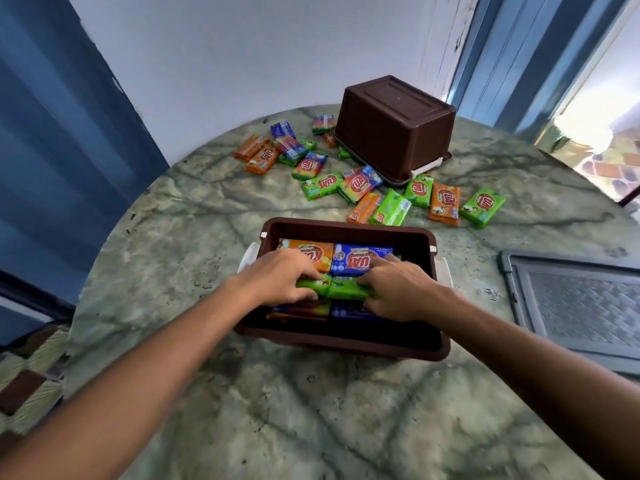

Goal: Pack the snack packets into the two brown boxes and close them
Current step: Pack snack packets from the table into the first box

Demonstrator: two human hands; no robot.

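An open brown box sits in the middle of the table with several snack packets lying flat inside. Both hands are in it. My left hand grips a green packet over the lower row. Beside it, my right hand grips another green packet. An orange packet and a blue packet lie in the far row. A second brown box stands upside down at the back. Several loose packets are scattered around it.
A grey lid lies flat at the table's right edge. The round marbled green table stands against a white wall, with blue door panels at left and right. White latches flank the open box.
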